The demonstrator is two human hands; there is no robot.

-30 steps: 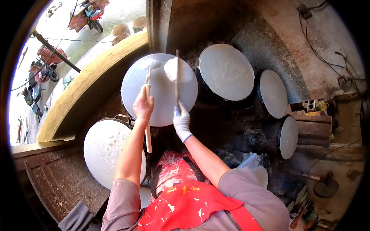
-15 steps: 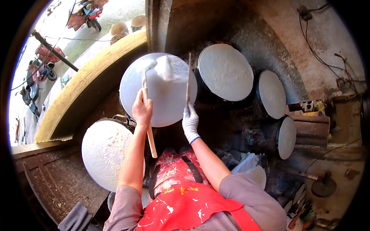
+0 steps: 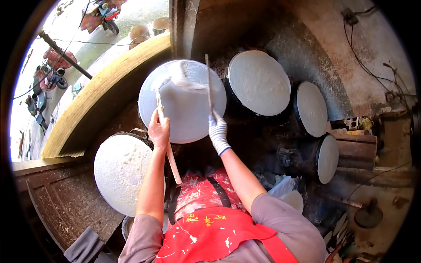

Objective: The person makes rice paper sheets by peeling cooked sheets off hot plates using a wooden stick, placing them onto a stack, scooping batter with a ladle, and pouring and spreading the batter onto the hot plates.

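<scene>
Bare fingers of my left hand [image 3: 159,130] are wrapped round a pale wooden stick [image 3: 172,162], whose upper end is coated white and touches the large round plate [image 3: 180,118]. White batter [image 3: 188,83] lies streaked over the far part of this plate. My right hand [image 3: 218,135], in a striped white glove, grips a long thin scraper [image 3: 209,83] held over the plate's right side. Left of my forearm is a round surface [image 3: 125,173] covered in lumpy white batter.
More round white-topped plates stand to the right: a large one [image 3: 258,83], a smaller one [image 3: 311,108] and another [image 3: 328,158]. A curved yellow-edged wall [image 3: 101,83] borders the left. A grey cloth [image 3: 84,245] hangs at lower left; parked scooters are outside.
The stick in my left hand has moved left, its lower end swinging right. The scraper went right, then slightly back left. The batter patch has spread thinner across the far part of the plate.
</scene>
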